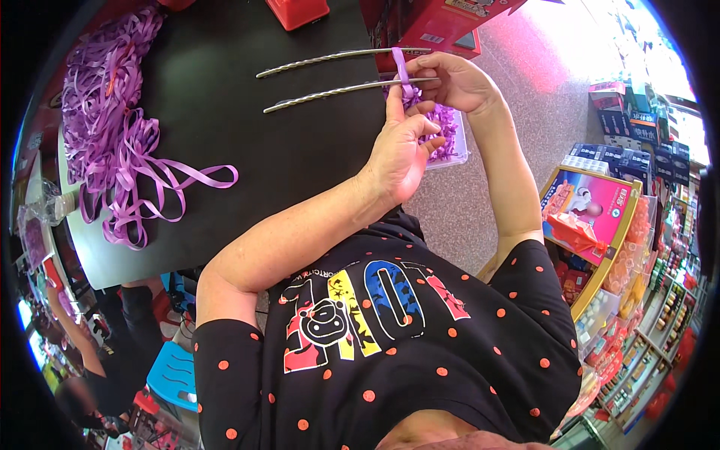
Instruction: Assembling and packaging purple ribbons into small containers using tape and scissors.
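Two thin twisted metal rods [330,93] lie side by side over the black tabletop, their plain ends toward my hands. A narrow purple ribbon [401,66] is looped across both rods near those ends. My right hand [459,81] pinches at the ribbon beside the rod ends, fingers bent. Just below, my left hand [403,150] has its index finger stretched up along the ribbon's lower part, its other fingers curled. The fingers partly hide the ribbon's lower end. Behind my hands, a clear plastic box [459,159] holds many small purple ribbon pieces [448,127].
A large tangled bundle of purple ribbon [112,127] lies on the table's [225,217] left side. Red boxes [427,26] stand at the far right edge. A blue stool [172,375] and another person [112,360] are at lower left. Shelves of goods [652,337] line the right.
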`<action>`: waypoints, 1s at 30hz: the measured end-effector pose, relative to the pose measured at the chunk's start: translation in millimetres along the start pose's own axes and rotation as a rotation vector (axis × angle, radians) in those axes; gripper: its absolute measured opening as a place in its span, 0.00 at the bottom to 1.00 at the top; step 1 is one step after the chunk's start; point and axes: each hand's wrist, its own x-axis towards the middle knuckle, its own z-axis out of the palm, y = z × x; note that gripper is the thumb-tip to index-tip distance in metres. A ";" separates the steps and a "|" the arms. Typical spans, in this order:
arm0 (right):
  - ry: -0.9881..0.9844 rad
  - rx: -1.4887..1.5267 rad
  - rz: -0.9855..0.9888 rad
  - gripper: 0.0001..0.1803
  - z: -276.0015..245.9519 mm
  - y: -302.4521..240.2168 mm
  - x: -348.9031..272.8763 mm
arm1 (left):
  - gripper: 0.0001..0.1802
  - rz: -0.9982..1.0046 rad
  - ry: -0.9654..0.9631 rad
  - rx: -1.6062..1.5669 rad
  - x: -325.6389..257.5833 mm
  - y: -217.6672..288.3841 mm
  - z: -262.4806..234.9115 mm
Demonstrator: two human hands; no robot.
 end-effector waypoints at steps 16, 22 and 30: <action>0.066 -0.218 -0.174 0.11 -8.2 5.9 -7.7 | 0.43 -0.028 -0.074 -0.128 0.3 2.1 -1.0; 0.083 -0.212 -0.103 0.09 -5.6 7.7 0.1 | 0.42 -0.030 -0.057 -0.141 0.9 2.6 -3.4; -0.048 -0.329 -0.046 0.13 -20.3 24.0 35.8 | 0.43 -0.054 -0.048 -0.145 -2.6 5.5 -0.8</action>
